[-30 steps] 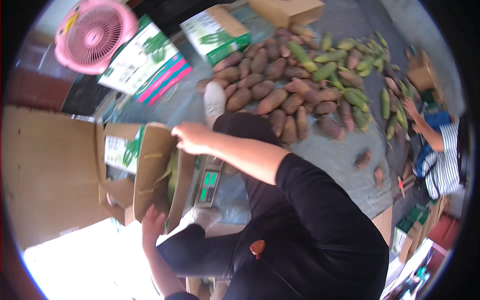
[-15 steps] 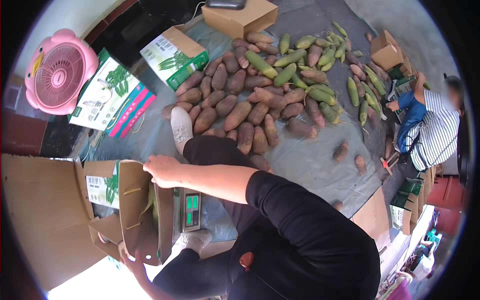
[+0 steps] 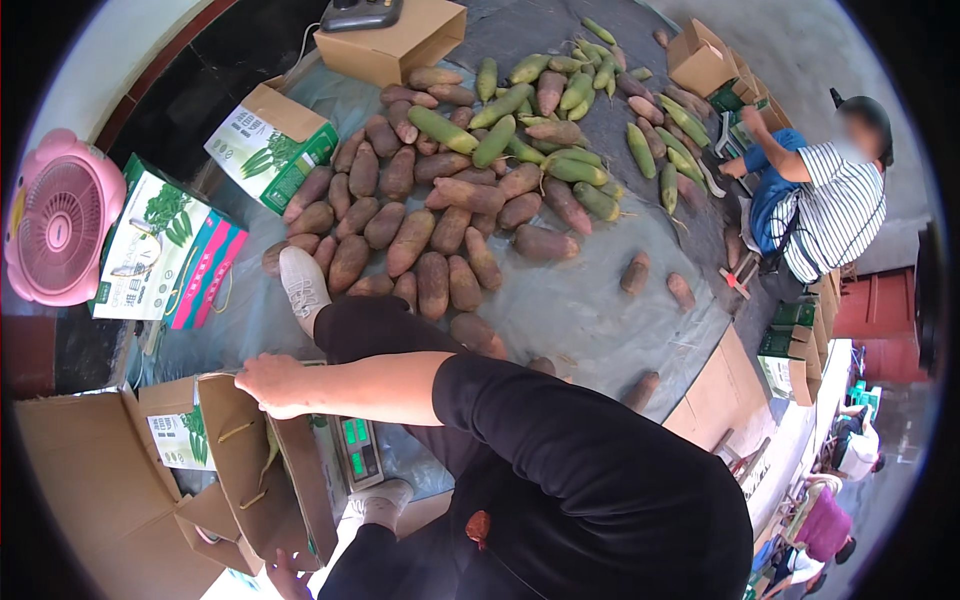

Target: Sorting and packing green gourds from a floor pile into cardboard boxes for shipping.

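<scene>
A tall cardboard box (image 3: 235, 450) with cord loops on its side stands open at the lower left, next to a scale (image 3: 360, 452) with green lit displays. My right hand (image 3: 272, 385) is closed over the box's far upper edge. My left hand (image 3: 288, 578) is at the box's near edge by the picture's lower rim, its fingers partly in view against the cardboard. A green radish (image 3: 271, 450) shows in part inside the box; the rest is hidden by the walls.
Reddish-brown, soil-covered radishes (image 3: 410, 240) and green radishes (image 3: 575, 170) lie heaped on a plastic sheet. A pink fan (image 3: 65, 215), a printed carton (image 3: 270, 150) and a gift box (image 3: 160, 245) stand at left. A co-worker (image 3: 820, 190) sits at far right beside cartons.
My view has turned, so the heap and cartons sit further left. Both hands stay at the box edges. The co-worker's head is raised more than before.
</scene>
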The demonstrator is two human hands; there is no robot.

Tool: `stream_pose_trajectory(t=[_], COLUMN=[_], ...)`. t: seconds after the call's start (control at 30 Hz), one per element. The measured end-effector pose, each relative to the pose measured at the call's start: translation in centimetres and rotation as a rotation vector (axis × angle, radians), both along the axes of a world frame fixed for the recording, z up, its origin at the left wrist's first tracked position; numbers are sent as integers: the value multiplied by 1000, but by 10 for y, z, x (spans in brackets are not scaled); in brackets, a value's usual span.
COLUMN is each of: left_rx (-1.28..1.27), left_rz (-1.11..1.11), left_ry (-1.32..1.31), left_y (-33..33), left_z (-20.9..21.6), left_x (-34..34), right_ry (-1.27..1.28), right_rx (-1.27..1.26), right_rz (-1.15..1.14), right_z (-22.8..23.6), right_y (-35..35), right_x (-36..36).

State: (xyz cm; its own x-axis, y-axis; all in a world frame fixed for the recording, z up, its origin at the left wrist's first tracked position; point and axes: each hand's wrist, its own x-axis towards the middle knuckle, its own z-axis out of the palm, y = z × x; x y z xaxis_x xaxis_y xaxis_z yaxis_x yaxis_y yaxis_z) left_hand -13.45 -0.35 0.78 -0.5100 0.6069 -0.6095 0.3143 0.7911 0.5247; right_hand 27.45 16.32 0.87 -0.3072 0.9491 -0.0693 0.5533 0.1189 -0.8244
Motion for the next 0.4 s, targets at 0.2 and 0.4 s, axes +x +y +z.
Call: stream_pose_trajectory(t=[0.2,0.4], left_rx=[-106,-83], left_rz=[52,-23], left_ry=[-92,-107], left_y=[-6,-9], left_z=[-9,-11], left_x=[-17,-15], right_ry=[-35,-50], right_rx=[-15,-29], right_rz=[21,28], right_z=[7,4], right_y=[-3,-1], right_x=[5,1])
